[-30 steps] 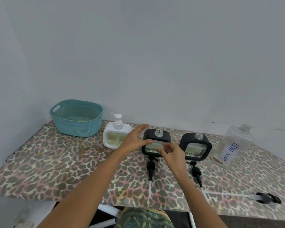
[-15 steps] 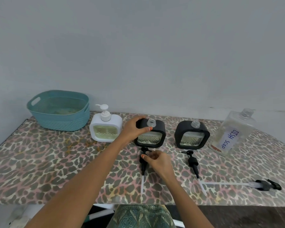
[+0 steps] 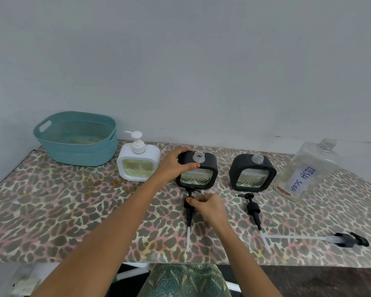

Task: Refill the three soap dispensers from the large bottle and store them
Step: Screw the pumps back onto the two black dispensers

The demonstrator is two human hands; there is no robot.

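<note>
Three soap dispensers stand in a row on the leopard-print table (image 3: 51, 211). The white dispenser (image 3: 138, 166) has its pump on. My left hand (image 3: 176, 163) grips the top left corner of the middle black dispenser (image 3: 198, 171), whose neck is uncapped. My right hand (image 3: 208, 205) pinches the black pump (image 3: 189, 213) lying in front of it. The right black dispenser (image 3: 253, 172) is uncapped too, its pump (image 3: 255, 213) lying before it. The large clear bottle (image 3: 306, 171) labelled DISH SOAP stands uncapped at the right.
A teal basket (image 3: 75, 139) sits at the back left against the wall. A long black pump with a clear tube (image 3: 321, 239) lies near the front right edge. The table's front edge runs just before my body.
My left hand has settled onto the middle black dispenser's top. My right hand has dropped from in front of the dispenser to the pump lying on the table and closed on it.
</note>
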